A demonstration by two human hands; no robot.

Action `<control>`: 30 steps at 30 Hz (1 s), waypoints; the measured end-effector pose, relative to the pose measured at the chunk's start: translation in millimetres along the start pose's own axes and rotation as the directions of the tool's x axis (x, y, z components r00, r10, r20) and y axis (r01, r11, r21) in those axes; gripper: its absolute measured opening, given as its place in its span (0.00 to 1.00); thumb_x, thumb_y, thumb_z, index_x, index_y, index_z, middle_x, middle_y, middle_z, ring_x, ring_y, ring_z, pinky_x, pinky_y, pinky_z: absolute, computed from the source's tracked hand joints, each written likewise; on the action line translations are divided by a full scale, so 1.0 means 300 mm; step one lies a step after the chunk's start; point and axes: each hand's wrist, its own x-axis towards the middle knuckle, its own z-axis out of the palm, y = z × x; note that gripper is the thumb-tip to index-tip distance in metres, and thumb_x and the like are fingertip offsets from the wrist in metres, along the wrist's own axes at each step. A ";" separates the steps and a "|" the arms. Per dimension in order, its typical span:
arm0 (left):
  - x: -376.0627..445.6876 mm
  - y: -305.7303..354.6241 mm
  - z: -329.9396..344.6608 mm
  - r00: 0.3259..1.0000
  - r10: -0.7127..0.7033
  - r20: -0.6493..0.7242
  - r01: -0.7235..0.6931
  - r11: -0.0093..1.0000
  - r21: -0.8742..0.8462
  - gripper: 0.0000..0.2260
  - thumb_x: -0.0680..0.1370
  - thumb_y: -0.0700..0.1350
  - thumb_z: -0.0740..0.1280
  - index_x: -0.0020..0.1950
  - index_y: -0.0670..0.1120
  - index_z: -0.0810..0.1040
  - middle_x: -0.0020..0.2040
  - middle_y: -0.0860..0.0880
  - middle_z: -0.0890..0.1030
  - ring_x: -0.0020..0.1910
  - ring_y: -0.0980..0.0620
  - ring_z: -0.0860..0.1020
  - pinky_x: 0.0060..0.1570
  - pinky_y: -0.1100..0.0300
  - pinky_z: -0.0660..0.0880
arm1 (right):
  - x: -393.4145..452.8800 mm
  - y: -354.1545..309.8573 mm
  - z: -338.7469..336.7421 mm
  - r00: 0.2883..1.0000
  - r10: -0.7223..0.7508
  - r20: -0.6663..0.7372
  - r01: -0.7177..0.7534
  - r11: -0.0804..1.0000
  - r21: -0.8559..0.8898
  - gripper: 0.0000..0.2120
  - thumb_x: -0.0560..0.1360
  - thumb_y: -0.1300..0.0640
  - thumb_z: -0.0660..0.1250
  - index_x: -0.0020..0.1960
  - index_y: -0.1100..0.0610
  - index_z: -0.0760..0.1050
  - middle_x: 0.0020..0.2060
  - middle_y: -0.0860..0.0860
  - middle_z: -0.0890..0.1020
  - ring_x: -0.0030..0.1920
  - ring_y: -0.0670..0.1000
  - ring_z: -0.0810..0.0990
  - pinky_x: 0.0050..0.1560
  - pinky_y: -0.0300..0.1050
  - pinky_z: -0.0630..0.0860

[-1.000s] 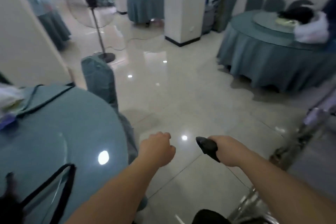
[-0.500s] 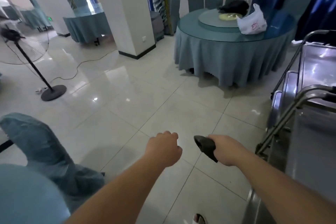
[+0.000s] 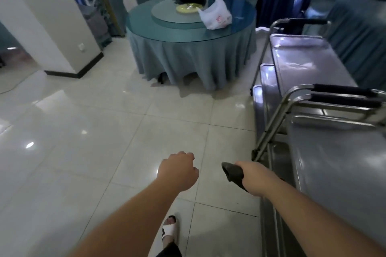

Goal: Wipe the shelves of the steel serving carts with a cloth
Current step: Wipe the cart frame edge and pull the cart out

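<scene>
Two steel serving carts stand at the right. The near cart [image 3: 334, 162] shows a bare top shelf and black-padded handle bars. The far cart [image 3: 302, 58] sits behind it with a shiny top shelf and lower shelves. My right hand [image 3: 253, 177] is closed around a dark cloth [image 3: 232, 172], held over the floor just left of the near cart's edge. My left hand [image 3: 177, 171] is a closed fist with nothing in it, to the left of the cloth.
A round table [image 3: 188, 52] with a teal cloth stands ahead, carrying a glass turntable, a white plastic bag [image 3: 216, 15] and a black bag. Covered chairs line the back wall. A white pillar [image 3: 48, 23] rises at left. Glossy tiled floor [image 3: 94, 131] lies between. My sandalled foot [image 3: 170, 230] shows below.
The view has swung right: the teal table and fan at left dropped out, and the two steel carts now fill the right side. Both hands keep their pose, cloth still held.
</scene>
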 end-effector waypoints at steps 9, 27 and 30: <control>0.477 -0.090 -0.148 0.946 0.303 0.111 -0.315 0.943 0.111 0.21 0.83 0.53 0.59 0.75 0.51 0.72 0.68 0.50 0.77 0.66 0.45 0.75 0.61 0.49 0.71 | 0.184 -0.010 -0.089 0.937 0.346 -0.056 -0.335 0.930 0.149 0.20 0.79 0.60 0.65 0.68 0.45 0.74 0.52 0.48 0.81 0.48 0.50 0.79 0.54 0.49 0.78; 1.082 0.451 -0.338 0.725 0.628 0.284 -0.681 0.591 0.433 0.20 0.83 0.52 0.58 0.74 0.52 0.72 0.65 0.50 0.78 0.61 0.46 0.78 0.60 0.50 0.75 | 0.372 0.324 -0.148 0.743 0.669 -0.021 -0.520 0.596 0.612 0.12 0.79 0.63 0.65 0.57 0.49 0.74 0.48 0.50 0.81 0.49 0.50 0.81 0.57 0.51 0.81; 1.183 0.520 -0.376 0.718 0.632 0.290 -0.686 0.573 0.449 0.19 0.83 0.52 0.59 0.74 0.52 0.72 0.64 0.50 0.79 0.60 0.47 0.78 0.58 0.51 0.74 | 0.439 0.374 -0.185 0.735 0.678 -0.008 -0.518 0.569 0.639 0.12 0.78 0.62 0.66 0.58 0.49 0.74 0.48 0.50 0.81 0.49 0.51 0.81 0.55 0.52 0.81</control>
